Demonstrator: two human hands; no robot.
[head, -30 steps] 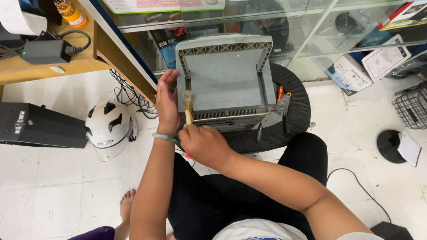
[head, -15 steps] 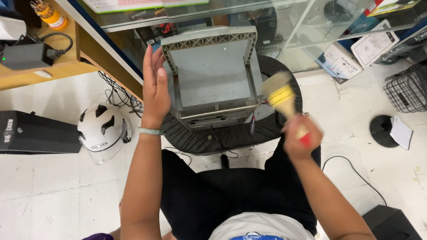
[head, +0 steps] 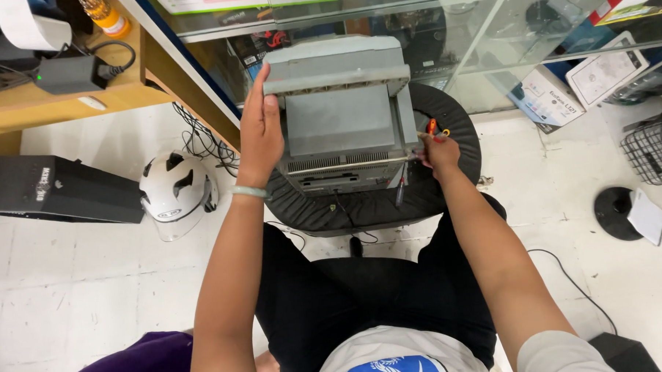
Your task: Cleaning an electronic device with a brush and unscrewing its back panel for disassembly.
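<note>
Head camera, looking down: a glass display cabinet is seen along the top of the scene, with a wooden desk at the upper left and pale floor tiles spread below. A grey printer, its casing partly stripped, is set on a round black stool directly in front of the seated person, just before the cabinet.

The left hand is laid flat against the printer's left side, fingers held together and pointing up toward the top corner, nothing gripped; a pale green bangle is worn at the wrist. The right hand is placed at the printer's right edge, over the stool's rim, fingers curled in beside a cluster of small red- and yellow-handled tools; whether one of them is clamped in the fingers cannot be told. A dark-handled screwdriver is seen lying on the stool just beside that hand.

A black flat case is seen on the floor at the left, with a white helmet next to it and tangled cables behind. A black power adapter is seen on the desk. White cartons and a wire basket are seen at the right.
</note>
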